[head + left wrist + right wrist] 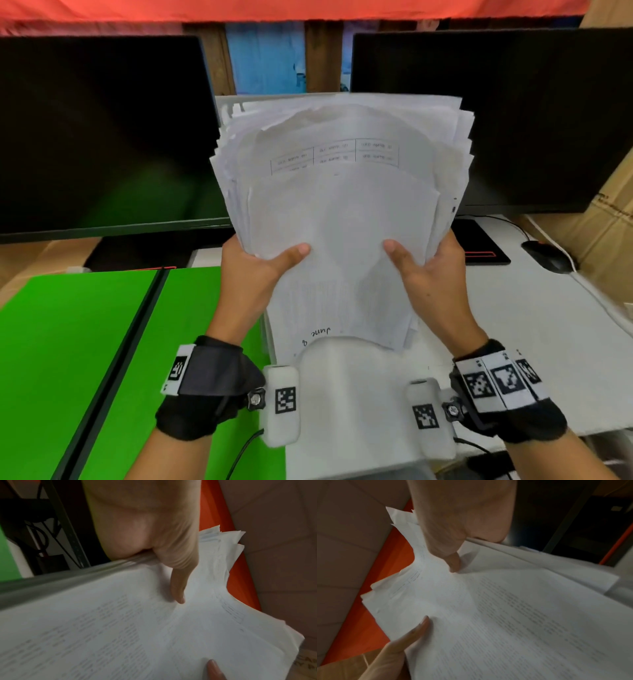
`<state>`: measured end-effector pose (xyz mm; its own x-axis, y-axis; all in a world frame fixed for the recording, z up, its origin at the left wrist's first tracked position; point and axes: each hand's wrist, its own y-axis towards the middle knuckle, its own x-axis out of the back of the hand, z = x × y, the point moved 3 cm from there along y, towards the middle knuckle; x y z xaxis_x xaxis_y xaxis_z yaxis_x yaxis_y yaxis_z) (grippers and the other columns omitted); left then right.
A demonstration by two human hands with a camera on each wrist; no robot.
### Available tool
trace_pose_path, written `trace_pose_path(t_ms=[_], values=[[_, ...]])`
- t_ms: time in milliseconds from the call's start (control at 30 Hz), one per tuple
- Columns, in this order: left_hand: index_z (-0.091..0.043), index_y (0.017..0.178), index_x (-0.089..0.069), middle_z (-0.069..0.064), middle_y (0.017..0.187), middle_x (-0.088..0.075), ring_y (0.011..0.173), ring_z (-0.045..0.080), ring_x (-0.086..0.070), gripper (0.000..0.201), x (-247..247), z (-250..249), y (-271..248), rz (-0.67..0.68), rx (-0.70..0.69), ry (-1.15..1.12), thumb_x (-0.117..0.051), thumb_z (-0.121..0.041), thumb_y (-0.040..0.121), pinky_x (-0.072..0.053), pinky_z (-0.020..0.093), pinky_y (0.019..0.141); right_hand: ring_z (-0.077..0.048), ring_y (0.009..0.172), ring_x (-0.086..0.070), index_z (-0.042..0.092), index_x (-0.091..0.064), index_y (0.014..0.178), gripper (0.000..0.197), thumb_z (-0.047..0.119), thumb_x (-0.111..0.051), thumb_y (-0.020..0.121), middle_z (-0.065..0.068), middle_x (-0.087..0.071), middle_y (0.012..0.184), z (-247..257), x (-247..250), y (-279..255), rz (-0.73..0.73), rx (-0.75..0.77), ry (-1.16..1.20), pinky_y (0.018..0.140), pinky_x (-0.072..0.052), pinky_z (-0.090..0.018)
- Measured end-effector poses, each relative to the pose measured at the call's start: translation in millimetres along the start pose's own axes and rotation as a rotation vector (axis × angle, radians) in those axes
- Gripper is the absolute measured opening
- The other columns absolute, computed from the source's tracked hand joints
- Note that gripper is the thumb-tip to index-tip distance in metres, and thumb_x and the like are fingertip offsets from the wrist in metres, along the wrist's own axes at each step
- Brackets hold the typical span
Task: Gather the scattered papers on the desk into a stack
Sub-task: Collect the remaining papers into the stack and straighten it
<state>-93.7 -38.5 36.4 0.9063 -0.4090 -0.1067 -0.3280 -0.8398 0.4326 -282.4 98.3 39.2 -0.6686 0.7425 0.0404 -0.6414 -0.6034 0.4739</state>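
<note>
Fingers of both hands are clamping the gathered papers point(342, 205) upright above the desk point(513, 325).
With the left hand point(253, 270) and right hand point(431, 270) each pinching 1 side, thumbs in front, gathering is looking nearly complete; uneven edges are awaiting squaring, then laying down.

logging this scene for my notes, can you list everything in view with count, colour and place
papers: one uneven bundle, white, held up at centre
monitors: two, black, at the back left and right
mouse: one, black, right on the white desk
mouse pad: one, black with red trim, right
green surface: one, left
cardboard box: brown, far right
wrist cameras: two, white
left hand: grip on papers' left edge
right hand: grip on right edge
</note>
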Motion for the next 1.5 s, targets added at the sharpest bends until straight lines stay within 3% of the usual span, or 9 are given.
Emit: trace_pose_path(t_ms=[267, 333, 400, 500, 667, 867, 1167, 1367, 1500], values=[[-0.018, 0.096, -0.07, -0.01, 0.092, -0.077, 0.091, 0.01, -0.072, 0.038, 7, 23, -10, 0.035, 0.152, 0.011, -0.086, -0.006, 0.065, -0.057, 0.024, 0.076, -0.002, 0.105, -0.063, 0.016, -0.049, 0.128, 0.057, 0.02, -0.077, 0.078, 0.008, -0.063, 0.119, -10, 7, -6, 0.067, -0.128, -0.067, 0.093, -0.054, -0.036], [-0.019, 0.096, -0.07, -0.01, 0.093, -0.077, 0.092, 0.011, -0.072, 0.036, 6, 23, -10, 0.04, 0.156, 0.011, -0.083, -0.003, 0.067, -0.057, 0.026, 0.077, -0.008, 0.113, -0.057, 0.016, -0.044, 0.129, 0.061, 0.016, -0.078, 0.078, 0.003, -0.054, 0.126, 20, 16, -4, -0.148, 0.064, -0.16, 0.094, -0.052, -0.04], [-0.019, 0.095, -0.07, -0.01, 0.092, -0.077, 0.09, 0.009, -0.072, 0.035, 5, 22, -9, 0.039, 0.15, 0.003, -0.082, -0.001, 0.067, -0.057, 0.026, 0.077, -0.027, 0.123, -0.047, -0.003, -0.043, 0.133, 0.06, 0.01, -0.073, 0.082, -0.012, -0.043, 0.133, 73, 18, -7, -0.335, 0.536, -0.333, 0.098, -0.045, -0.047], [-0.017, 0.094, -0.071, -0.007, 0.091, -0.077, 0.087, 0.011, -0.073, 0.039, 6, 21, -8, 0.047, 0.156, -0.025, -0.086, -0.003, 0.061, -0.056, 0.027, 0.074, -0.04, 0.136, -0.033, -0.007, -0.045, 0.133, 0.052, 0.003, -0.066, 0.086, -0.026, -0.042, 0.139, 136, -28, -10, -0.045, 0.927, -0.574, 0.11, -0.031, -0.054], [-0.014, 0.097, -0.071, 0.0, 0.098, -0.077, 0.09, 0.017, -0.073, 0.047, 7, 18, -12, 0.099, 0.17, -0.058, -0.088, -0.014, 0.053, -0.056, 0.027, 0.072, -0.033, 0.139, -0.034, 0.014, -0.034, 0.148, 0.052, 0.032, -0.039, 0.099, -0.007, -0.048, 0.142, 134, -94, 17, 0.25, 0.856, -1.128, 0.106, -0.016, -0.07], [-0.012, 0.096, -0.072, 0.0, 0.097, -0.077, 0.089, 0.015, -0.073, 0.039, 10, 10, -10, 0.104, 0.155, -0.077, -0.087, -0.007, 0.061, -0.057, 0.027, 0.073, -0.027, 0.099, -0.05, 0.018, -0.028, 0.15, 0.051, 0.031, -0.032, 0.101, -0.008, -0.055, 0.116, 139, -107, 26, 0.273, 0.892, -1.145, 0.086, -0.034, -0.046], [-0.014, 0.094, -0.07, -0.006, 0.09, -0.077, 0.085, 0.013, -0.073, 0.024, 13, 14, -7, 0.014, 0.153, -0.075, -0.074, 0.002, 0.077, -0.057, 0.025, 0.073, -0.027, 0.105, -0.053, 0.024, -0.04, 0.139, 0.065, 0.065, -0.039, 0.089, -0.005, -0.057, 0.118, 106, -5, 80, 0.129, 0.549, -1.264, 0.092, -0.034, -0.046], [-0.017, 0.092, -0.07, -0.008, 0.086, -0.077, 0.084, 0.013, -0.073, 0.024, 8, 16, 1, -0.027, 0.163, -0.068, -0.074, 0.003, 0.077, -0.058, 0.029, 0.078, -0.008, 0.129, -0.045, 0.036, -0.017, 0.149, 0.117, 0.047, -0.085, 0.055, 0.013, -0.047, 0.141, 23, 33, 55, 0.243, -0.088, -0.34, 0.107, -0.039, -0.042], [-0.018, 0.095, -0.069, -0.01, 0.087, -0.077, 0.085, 0.01, -0.073, 0.027, -1, 8, 3, 0.008, 0.133, -0.047, -0.074, 0.002, 0.077, -0.057, 0.025, 0.076, -0.019, 0.11, -0.066, 0.019, -0.055, 0.127, 0.094, 0.04, -0.093, 0.044, 0.003, -0.069, 0.117, -13, 16, 36, 0.322, -0.31, 0.056, 0.09, -0.055, -0.038]])
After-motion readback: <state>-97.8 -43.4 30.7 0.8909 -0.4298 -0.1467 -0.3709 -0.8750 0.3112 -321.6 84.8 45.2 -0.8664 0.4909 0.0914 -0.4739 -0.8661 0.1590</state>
